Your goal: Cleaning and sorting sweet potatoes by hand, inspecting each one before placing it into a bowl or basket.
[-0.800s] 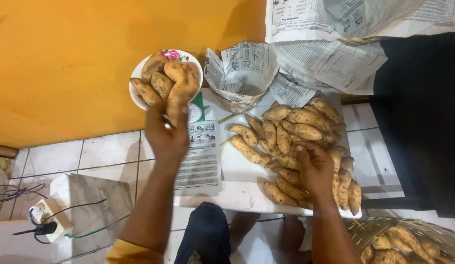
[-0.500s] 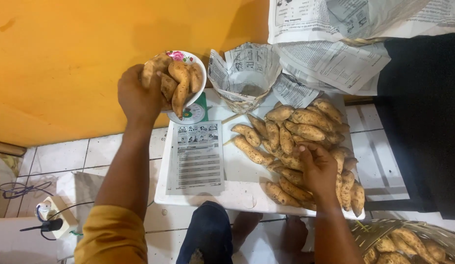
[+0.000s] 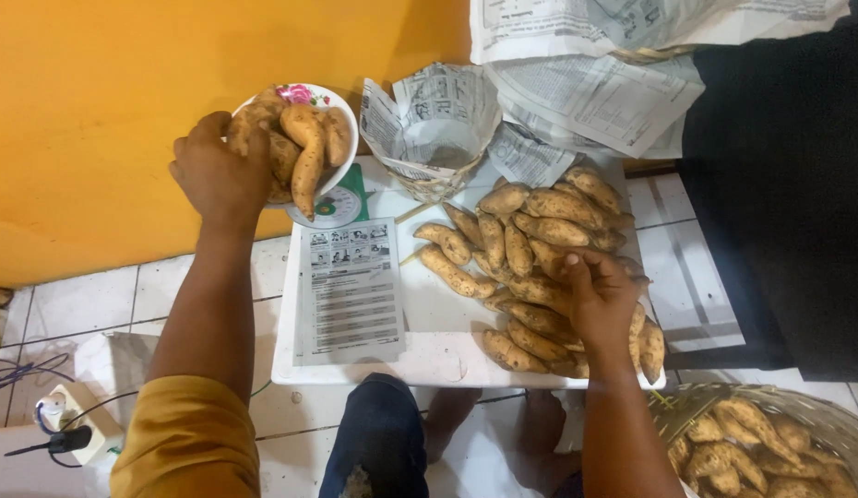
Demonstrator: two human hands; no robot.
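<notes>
Orange wall: behind a white table (image 3: 438, 364).
Around: paper-lined basket (image 3: 438, 138), leaflet (image 3: 351, 290).
Left hand (image 3: 221, 175): fingers curled on tubers in bowl (image 3: 341, 115).
Right hand (image 3: 600, 295): fingers bent, resting on tuber pile (image 3: 540, 249).

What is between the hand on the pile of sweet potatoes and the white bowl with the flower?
Between the right hand on the brown sweet potato pile and the white flowered bowl lie only bare white tabletop and a printed paper sheet; nothing upright blocks.
</notes>
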